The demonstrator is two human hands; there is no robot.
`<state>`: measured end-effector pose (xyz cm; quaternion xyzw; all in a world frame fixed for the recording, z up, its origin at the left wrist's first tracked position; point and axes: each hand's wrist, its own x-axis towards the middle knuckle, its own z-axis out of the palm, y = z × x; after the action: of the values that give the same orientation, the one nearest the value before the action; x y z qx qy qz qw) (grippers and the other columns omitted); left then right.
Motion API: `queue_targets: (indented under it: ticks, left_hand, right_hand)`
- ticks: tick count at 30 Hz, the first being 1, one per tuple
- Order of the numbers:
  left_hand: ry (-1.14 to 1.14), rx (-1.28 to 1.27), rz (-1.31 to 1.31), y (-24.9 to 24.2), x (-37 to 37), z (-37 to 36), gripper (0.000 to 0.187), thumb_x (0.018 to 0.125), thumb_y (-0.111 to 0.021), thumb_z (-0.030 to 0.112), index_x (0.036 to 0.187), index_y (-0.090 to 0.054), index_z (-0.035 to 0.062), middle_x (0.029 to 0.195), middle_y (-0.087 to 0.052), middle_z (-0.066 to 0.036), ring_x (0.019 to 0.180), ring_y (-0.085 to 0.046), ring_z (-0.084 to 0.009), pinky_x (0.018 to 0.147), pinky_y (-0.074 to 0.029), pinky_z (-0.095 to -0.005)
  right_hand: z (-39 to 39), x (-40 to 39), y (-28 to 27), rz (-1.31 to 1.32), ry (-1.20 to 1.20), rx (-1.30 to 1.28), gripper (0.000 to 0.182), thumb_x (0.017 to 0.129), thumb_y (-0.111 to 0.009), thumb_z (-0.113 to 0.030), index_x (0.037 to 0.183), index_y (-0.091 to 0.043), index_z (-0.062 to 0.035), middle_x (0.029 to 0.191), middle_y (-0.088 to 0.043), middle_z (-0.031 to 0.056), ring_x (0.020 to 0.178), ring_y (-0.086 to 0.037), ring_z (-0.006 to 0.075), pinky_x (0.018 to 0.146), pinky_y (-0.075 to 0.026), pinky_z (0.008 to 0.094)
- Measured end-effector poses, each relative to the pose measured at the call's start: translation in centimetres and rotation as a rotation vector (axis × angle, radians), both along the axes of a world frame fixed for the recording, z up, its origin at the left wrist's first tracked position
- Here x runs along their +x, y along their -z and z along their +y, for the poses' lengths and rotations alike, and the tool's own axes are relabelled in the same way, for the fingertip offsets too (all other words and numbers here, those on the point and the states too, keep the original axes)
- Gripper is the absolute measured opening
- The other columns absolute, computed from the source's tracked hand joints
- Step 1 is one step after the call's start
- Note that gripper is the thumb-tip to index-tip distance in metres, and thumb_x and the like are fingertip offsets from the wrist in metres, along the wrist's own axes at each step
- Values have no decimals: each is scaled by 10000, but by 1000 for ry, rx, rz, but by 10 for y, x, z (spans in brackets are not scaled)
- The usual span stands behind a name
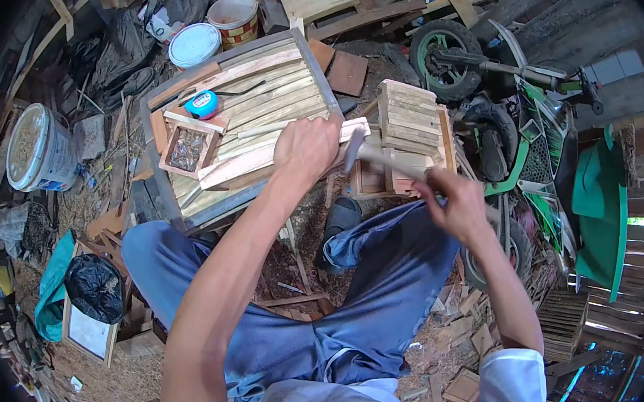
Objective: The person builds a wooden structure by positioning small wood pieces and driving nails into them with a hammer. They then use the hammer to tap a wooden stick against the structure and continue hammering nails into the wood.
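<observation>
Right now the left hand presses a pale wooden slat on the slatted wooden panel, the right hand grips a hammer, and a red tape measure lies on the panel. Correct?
Not quite: the round tape measure on the slatted wooden panel is blue, not red, as the head view shows. The left hand does press the pale wooden slat, and the right hand grips the hammer.

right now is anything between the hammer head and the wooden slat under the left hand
Nothing visible. The metal-headed hammer in the right hand hangs just beside the pale wooden slat that the left hand presses down; the gap between them looks clear.
</observation>
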<state>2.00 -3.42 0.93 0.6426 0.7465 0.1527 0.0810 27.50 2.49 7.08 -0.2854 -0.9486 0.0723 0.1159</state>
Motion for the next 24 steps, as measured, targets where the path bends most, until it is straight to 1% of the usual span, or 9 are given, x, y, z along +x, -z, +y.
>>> queue_targets:
  ticks: [2, 4, 6, 9, 12, 13, 17, 21, 24]
  left_hand:
    - [-1, 17, 10, 1, -4, 4, 328, 805, -662, 318, 867, -606, 1, 701, -661, -223, 670, -685, -357, 601, -546, -432]
    - [-18, 0, 8, 2, -2, 2, 285, 791, -662, 270, 872, -610, 1, 703, -661, -229, 671, -687, -356, 603, -547, -433]
    - [-30, 12, -3, 2, -2, 3, 320, 817, -655, 311, 870, -609, -1, 706, -659, -235, 680, -687, -358, 608, -547, -434]
    - [-2, 31, 2, 2, 0, 3, 425, 876, -608, 417, 865, -607, -8, 701, -657, -237, 669, -682, -371, 605, -546, -449]
    - [5, 36, 23, 7, -2, 3, 492, 870, -598, 489, 880, -612, -3, 686, -659, -224, 631, -675, -377, 591, -547, -452]
    - [-13, 28, 25, 7, -2, 3, 481, 855, -618, 477, 888, -615, -3, 688, -664, -217, 638, -680, -361, 594, -548, -438]
    - [-27, 7, 54, -5, 5, 3, 475, 831, -648, 473, 900, -621, 4, 687, -674, -195, 645, -692, -321, 589, -550, -399]
    - [-35, 13, 32, 2, 1, 2, 478, 840, -632, 483, 888, -619, 7, 679, -669, -198, 650, -686, -337, 593, -546, -419]
    - [-51, -4, -39, -7, 3, 2, 499, 845, -623, 495, 875, -609, -3, 676, -653, -229, 666, -678, -370, 618, -538, -457]
  right_hand:
    - [4, 1, -1, -51, 66, 29, 258, 823, -722, -323, 816, -608, -91, 687, -614, 78, 586, -611, 324, 497, -487, 384]
    - [-6, -1, -10, 34, -89, 17, 251, 832, -713, -311, 794, -593, -94, 683, -610, 80, 575, -611, 312, 485, -477, 386]
    - [-3, 2, -10, 32, -152, 19, 237, 832, -716, -301, 779, -590, -108, 668, -604, 71, 552, -613, 277, 472, -469, 385]
    - [21, 4, 0, -14, -8, 81, 227, 807, -740, -307, 798, -609, -122, 649, -592, 54, 541, -608, 261, 471, -468, 379]
    - [7, 3, -11, 40, -151, 10, 218, 820, -729, -293, 806, -611, -110, 645, -584, 78, 534, -595, 275, 471, -465, 382]
    - [5, 2, -14, 76, -212, 10, 215, 829, -722, -287, 803, -607, -107, 645, -582, 86, 533, -594, 280, 470, -463, 385]
    - [43, 5, -8, 139, -4, 163, 240, 779, -766, -271, 801, -611, -89, 622, -559, 86, 527, -592, 275, 465, -460, 375]
    - [15, 7, -36, 76, -328, -5, 220, 810, -734, -248, 827, -607, -70, 632, -576, 103, 520, -579, 315, 464, -457, 392]
    - [47, 15, -8, 8, -195, 139, 256, 761, -777, -241, 847, -614, -63, 609, -539, 79, 507, -565, 276, 458, -436, 381]
